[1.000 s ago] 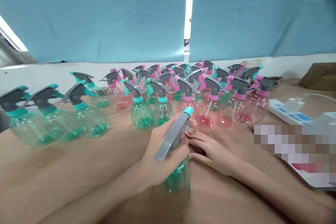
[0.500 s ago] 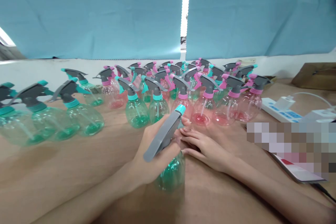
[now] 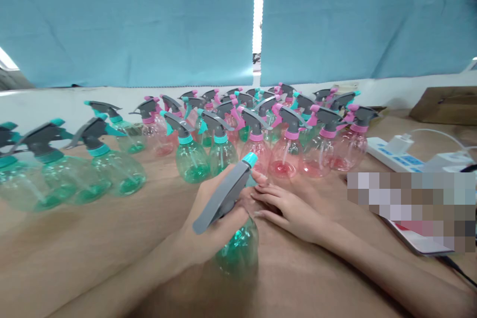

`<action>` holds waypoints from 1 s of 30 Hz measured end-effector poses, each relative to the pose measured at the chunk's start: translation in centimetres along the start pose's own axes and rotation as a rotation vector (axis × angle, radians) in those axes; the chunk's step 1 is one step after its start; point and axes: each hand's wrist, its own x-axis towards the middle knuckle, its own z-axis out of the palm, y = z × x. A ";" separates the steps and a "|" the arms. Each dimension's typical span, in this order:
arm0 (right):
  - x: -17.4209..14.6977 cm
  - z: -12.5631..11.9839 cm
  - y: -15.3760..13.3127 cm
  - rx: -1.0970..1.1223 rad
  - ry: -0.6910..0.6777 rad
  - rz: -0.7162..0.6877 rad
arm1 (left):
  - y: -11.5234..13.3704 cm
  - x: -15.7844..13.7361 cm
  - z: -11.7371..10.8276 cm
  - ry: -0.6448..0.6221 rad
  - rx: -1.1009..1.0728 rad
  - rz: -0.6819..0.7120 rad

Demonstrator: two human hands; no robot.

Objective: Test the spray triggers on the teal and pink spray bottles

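Head view | left hand (image 3: 221, 232) gripping green spray bottle (image 3: 241, 251) round its neck, on or just above worktop (image 3: 122, 236), nearer than the standing bottles (image 3: 192, 161) | right hand (image 3: 288, 207) loosely open just beside, contact unclear | probably light, slick, squeezable; stiff neck best hold

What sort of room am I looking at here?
Perhaps a workshop or storeroom, though I can't be sure: many green and pink spray bottles crowd a brown table, with a power strip at right and blue sheeting behind.
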 end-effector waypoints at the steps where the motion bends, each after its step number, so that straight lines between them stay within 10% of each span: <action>1: 0.0 0.0 0.0 0.000 0.002 -0.005 | 0.1 0.0 0.0 -0.011 -0.016 0.011; 30: 0.1 -0.2 -0.1 0.006 0.008 0.003 | 0.0 -0.4 -0.5 0.010 0.115 -0.028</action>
